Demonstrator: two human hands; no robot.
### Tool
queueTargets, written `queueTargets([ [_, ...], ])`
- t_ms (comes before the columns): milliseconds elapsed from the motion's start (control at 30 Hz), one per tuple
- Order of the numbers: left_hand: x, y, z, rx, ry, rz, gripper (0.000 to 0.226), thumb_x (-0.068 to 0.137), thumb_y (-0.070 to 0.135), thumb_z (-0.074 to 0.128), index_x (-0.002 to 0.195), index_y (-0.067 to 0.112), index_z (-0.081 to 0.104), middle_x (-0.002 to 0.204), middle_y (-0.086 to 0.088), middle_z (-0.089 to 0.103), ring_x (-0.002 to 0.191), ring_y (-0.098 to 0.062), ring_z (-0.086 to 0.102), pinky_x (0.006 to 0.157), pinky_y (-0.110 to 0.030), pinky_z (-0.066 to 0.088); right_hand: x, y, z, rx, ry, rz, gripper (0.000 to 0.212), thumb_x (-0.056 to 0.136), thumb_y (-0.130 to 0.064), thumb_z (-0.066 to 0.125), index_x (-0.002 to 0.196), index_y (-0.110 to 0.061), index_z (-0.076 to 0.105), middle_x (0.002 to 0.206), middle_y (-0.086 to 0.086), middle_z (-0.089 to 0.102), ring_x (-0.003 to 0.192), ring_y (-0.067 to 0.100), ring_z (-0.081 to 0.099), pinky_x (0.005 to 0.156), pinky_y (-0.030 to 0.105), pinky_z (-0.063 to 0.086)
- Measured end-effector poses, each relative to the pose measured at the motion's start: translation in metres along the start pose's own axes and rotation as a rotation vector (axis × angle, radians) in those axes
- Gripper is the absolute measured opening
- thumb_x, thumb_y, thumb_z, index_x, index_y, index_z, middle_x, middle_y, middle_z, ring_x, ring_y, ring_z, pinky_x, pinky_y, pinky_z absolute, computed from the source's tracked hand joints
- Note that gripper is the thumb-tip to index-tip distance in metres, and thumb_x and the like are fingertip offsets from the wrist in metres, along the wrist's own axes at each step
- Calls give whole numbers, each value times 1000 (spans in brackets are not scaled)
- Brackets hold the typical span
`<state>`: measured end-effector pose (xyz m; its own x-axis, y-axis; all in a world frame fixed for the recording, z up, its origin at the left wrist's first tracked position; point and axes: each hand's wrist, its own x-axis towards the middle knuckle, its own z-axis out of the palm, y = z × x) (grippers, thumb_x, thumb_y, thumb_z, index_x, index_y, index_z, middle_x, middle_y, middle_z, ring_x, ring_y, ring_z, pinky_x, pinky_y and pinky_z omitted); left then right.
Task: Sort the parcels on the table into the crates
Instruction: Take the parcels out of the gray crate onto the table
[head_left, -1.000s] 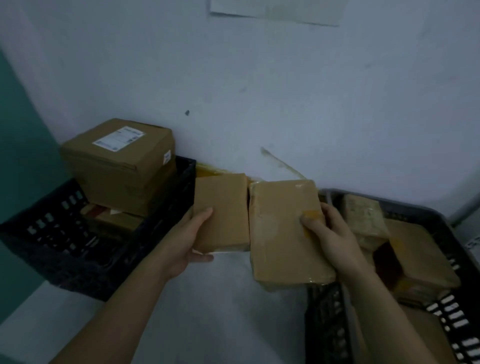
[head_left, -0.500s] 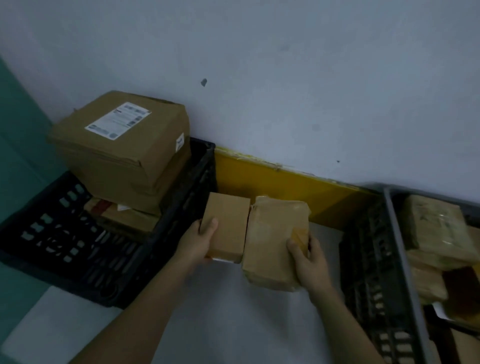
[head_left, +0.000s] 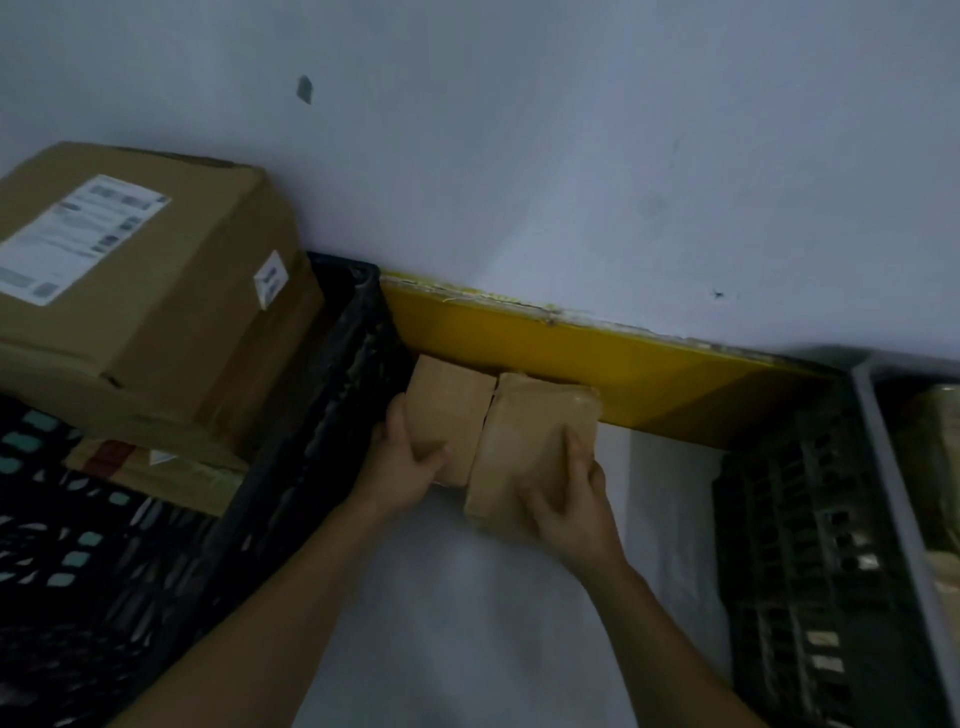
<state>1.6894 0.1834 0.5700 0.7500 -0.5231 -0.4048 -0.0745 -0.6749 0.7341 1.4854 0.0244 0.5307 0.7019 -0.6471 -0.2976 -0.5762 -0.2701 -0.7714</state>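
A person sorting parcels stands over a pale tabletop (head_left: 467, 623), a black slatted crate (head_left: 291, 493) on the left and a grey-rimmed crate (head_left: 878, 467) on the right, with a yellow strip (head_left: 597, 364) running along the foot of the wall behind.

The left crate carries the biggest item, a large cardboard box (head_left: 171, 322) stacked on flatter parcels, one with a red patch (head_left: 111, 457) showing beneath it. Being the bulkiest, it appears to have been set on top because nothing else would sit safely over it. A white shipping label (head_left: 78, 234) covers its lid and a small white sticker (head_left: 270, 278) sits on its side; printed lines show on both, but the writing is too blurred to read. The right crate holds a wrapped parcel (head_left: 935, 441), only partly in view at the frame's edge.

Between the crates, two brown parcels are held side by side and touching, low over the tabletop near the yellow strip; whether they rest on it cannot be told. The right hand (head_left: 569, 499) grips the larger, glossy taped parcel (head_left: 524, 441) from its near end, fingers curled over the top. The left hand (head_left: 408, 457) clasps the smaller plain parcel (head_left: 449, 410), thumb on top and fingers wrapped round its outer side. Neither bears a visible label. Taking one in each hand likely lets each go to the crate on its own side.
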Motion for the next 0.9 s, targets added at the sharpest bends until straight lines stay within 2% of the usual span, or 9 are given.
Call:
queueTargets([
  [67, 10, -4, 3, 104, -23, -14, 105, 101, 51, 67, 169, 31, -11, 176, -9, 9, 156, -35, 28, 123, -52, 36, 5, 2, 4, -51, -70, -11, 124, 85, -73, 74, 168, -45, -13, 177, 1, -4, 150, 38, 41, 104, 45, 54],
  [100, 15, -7, 4, 177, -22, -37, 104, 102, 53, 63, 169, 30, -14, 177, -9, 4, 158, -36, 24, 125, -53, 33, 7, 4, 7, -85, -89, -23, 128, 82, -77, 74, 168, -45, -15, 177, 0, -9, 153, 39, 38, 105, 49, 55],
  [200, 25, -11, 11, 411, -35, -62, 95, 107, 55, 51, 169, 25, -14, 176, -13, -5, 158, -42, 12, 126, -55, 27, 10, 5, 15, -184, -96, -24, 126, 81, -87, 66, 167, -46, -17, 176, 2, -16, 157, 39, 31, 110, 51, 53],
  [300, 27, -11, 23, 613, -43, -25, 73, 113, 51, 35, 171, 25, 0, 175, -16, -11, 158, -44, 5, 125, -56, 29, 16, 3, 20, -294, -90, -10, 121, 82, -94, 54, 167, -45, -17, 177, 7, -17, 160, 41, 22, 116, 53, 47],
  [433, 28, -8, 25, 915, 39, 51, 65, 114, 50, 26, 170, 20, 14, 174, -11, 10, 156, -42, 11, 114, -55, 43, 25, -2, 17, -475, -58, -9, 120, 80, -100, 42, 170, -41, -12, 177, 15, -18, 163, 43, 5, 125, 60, 33],
  [533, 28, -7, 21, 1001, 29, 70, 67, 111, 53, 28, 169, 19, 16, 173, -12, 17, 158, -42, 8, 121, -57, 32, 28, -8, 13, -583, -90, 17, 118, 81, -100, 37, 169, -40, -13, 175, 14, -27, 163, 46, -5, 129, 63, 19],
  [667, 18, -3, 18, 1058, 76, 136, 71, 108, 58, 29, 167, 18, 23, 174, -15, 19, 160, -42, 6, 129, -61, 8, 21, -22, 7, -729, -78, 8, 106, 93, -92, 30, 172, -32, -8, 176, 17, -27, 163, 47, -10, 131, 63, 12],
  [800, 1, 13, 14, 1100, 126, 210, 73, 107, 61, 28, 167, 19, 28, 174, -15, 23, 160, -40, 10, 128, -62, 8, 3, -45, -9, -840, -19, -34, 94, 102, -80, 24, 173, -26, -6, 177, 21, -19, 164, 46, -12, 131, 63, 7],
  [900, -17, 36, 8, 1115, 157, 251, 75, 106, 62, 28, 167, 20, 28, 173, -14, 26, 161, -40, 11, 127, -65, 9, -19, -60, -31, -876, 38, -30, 92, 103, -79, 19, 173, -24, -7, 178, 19, -20, 164, 43, -14, 132, 62, 4],
])
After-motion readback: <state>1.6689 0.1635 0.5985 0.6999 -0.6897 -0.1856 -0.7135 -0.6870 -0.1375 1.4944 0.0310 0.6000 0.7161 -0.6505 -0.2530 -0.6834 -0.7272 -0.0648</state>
